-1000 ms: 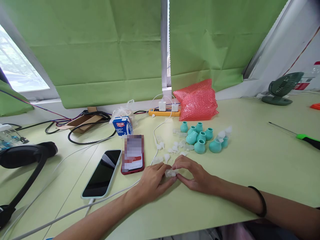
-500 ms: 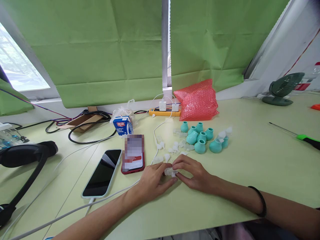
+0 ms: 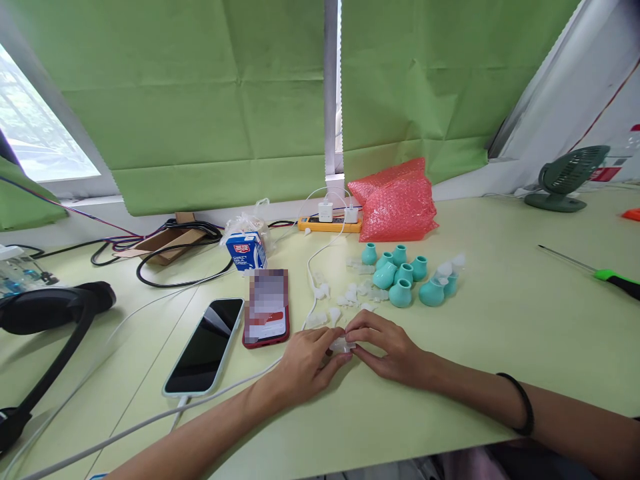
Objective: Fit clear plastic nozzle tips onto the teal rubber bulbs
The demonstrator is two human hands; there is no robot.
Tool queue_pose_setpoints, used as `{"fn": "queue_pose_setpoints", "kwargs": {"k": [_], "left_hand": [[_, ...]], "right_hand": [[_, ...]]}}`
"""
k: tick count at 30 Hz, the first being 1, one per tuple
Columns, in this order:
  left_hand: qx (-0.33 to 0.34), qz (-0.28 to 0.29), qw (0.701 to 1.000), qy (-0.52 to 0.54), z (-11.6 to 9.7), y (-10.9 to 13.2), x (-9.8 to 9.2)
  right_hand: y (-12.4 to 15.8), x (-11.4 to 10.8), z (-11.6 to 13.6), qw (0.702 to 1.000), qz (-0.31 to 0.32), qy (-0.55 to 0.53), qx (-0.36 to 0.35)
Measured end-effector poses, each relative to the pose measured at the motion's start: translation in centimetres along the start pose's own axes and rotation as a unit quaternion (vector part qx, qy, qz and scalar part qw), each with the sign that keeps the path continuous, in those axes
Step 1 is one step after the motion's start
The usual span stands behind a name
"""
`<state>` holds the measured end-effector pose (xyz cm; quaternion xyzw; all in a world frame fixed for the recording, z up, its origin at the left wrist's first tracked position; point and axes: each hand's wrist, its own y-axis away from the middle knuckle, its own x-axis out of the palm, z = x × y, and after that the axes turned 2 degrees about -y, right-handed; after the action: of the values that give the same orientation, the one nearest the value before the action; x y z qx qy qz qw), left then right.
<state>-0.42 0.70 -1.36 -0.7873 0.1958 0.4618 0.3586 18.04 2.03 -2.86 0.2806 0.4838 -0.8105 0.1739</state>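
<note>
Between my two hands sits a small translucent plastic piece (image 3: 342, 345), just above the table near its front. The fingers of my left hand (image 3: 311, 360) are closed on its left side, with the thumb below. From the right, my right hand (image 3: 389, 347) pinches the same piece with thumb and fingertips. My fingers cover part of it, so its full shape is hidden. Just beyond lie several loose translucent and white pieces (image 3: 351, 293). Behind them to the right stand several teal rubber bulbs (image 3: 401, 293), two of them with clear pieces (image 3: 443, 271) fitted at their necks.
Left of my hands lie a phone in a red case (image 3: 284, 327) and a phone with a dark screen (image 3: 205, 350). A white cable (image 3: 235, 385) runs under my left wrist. Behind are a milk carton (image 3: 246, 252), power strip (image 3: 310, 225) and red bubble wrap (image 3: 397, 210). A screwdriver (image 3: 600, 273) lies right.
The clear piece has turned slightly between my fingertips, and my left thumb has drawn back a little to the left. Everything else on the table stays where it was.
</note>
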Motion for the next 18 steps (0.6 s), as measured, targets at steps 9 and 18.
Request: {"fn": "queue_pose_setpoints", "kwargs": {"k": [9, 18], "left_hand": [[0.013, -0.018, 1.0, -0.002, 0.1, 0.2, 0.26], [-0.047, 0.015, 0.998, 0.035, 0.12, -0.08, 0.06]], "right_hand": [[-0.14, -0.15, 0.15, 1.0, 0.004, 0.007, -0.003], [-0.41, -0.28, 0.26, 1.0, -0.028, -0.006, -0.003]]}}
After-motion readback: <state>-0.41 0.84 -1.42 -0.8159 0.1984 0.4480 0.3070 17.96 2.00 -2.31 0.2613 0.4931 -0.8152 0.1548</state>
